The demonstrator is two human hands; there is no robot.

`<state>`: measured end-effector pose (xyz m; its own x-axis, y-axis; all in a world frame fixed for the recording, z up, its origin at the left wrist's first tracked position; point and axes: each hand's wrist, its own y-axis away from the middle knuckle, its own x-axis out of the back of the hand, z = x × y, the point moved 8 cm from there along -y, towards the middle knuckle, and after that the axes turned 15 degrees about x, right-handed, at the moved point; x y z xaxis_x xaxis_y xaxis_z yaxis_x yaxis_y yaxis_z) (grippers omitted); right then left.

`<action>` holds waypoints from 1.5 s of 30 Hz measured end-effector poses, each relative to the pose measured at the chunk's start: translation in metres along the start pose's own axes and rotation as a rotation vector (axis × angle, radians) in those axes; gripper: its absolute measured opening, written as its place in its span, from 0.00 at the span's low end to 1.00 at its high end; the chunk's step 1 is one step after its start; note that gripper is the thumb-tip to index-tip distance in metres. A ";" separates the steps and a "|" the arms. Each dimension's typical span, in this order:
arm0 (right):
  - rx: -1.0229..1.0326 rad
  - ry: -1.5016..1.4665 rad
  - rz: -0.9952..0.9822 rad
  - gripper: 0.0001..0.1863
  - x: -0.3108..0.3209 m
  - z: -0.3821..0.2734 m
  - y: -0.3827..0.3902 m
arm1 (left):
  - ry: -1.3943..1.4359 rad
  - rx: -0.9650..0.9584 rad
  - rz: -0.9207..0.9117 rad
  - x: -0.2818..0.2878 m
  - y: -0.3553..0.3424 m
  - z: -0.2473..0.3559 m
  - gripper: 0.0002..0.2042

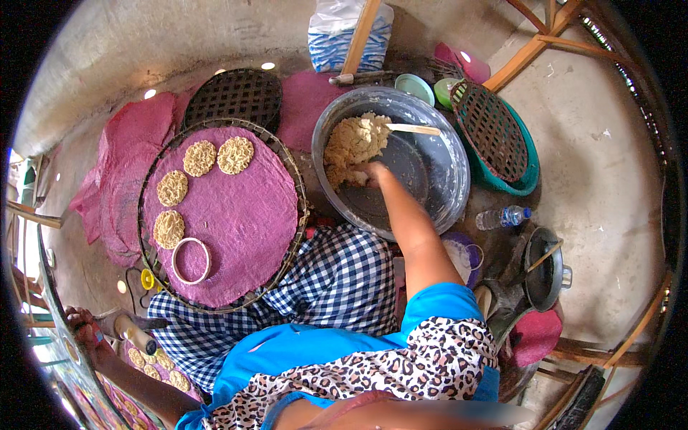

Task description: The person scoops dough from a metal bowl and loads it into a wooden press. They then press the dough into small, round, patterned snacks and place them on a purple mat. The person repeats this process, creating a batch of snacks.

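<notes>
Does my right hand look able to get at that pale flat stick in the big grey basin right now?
Probably yes: the right hand is down inside the grey basin, and the pale flat stick juts out of the dough with nothing lying over its bare end.

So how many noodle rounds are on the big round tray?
4: one noodle round just above the white ring, another higher, then a third and fourth near the top.

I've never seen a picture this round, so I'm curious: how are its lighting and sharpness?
All in the head view: black corners surround a curved image; small light spots lie near the wall; the left hand looks dark by the rim; a blurred smear lies low; the noodle rounds look fairly sharp.
</notes>
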<state>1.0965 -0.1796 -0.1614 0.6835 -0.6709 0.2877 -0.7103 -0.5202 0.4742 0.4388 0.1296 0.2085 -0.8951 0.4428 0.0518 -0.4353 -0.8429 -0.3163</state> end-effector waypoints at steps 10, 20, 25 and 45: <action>0.163 -0.364 -0.457 0.20 -0.001 -0.047 0.065 | 0.072 0.070 0.047 0.013 0.007 -0.003 0.11; 0.292 -0.317 -0.300 0.27 -0.053 -0.029 0.102 | 0.078 0.033 0.129 0.019 0.011 0.002 0.13; 0.770 -0.188 -0.130 0.31 -0.071 -0.073 0.051 | -0.024 -0.027 -0.043 0.007 0.003 0.001 0.19; 1.317 0.073 0.114 0.35 -0.065 -0.113 0.041 | -0.161 -0.005 -0.007 0.011 -0.010 -0.004 0.20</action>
<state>1.0419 -0.0977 -0.0661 0.5873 -0.7369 0.3349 -0.3675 -0.6114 -0.7008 0.4335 0.1442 0.2087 -0.8962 0.3936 0.2047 -0.4413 -0.8384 -0.3200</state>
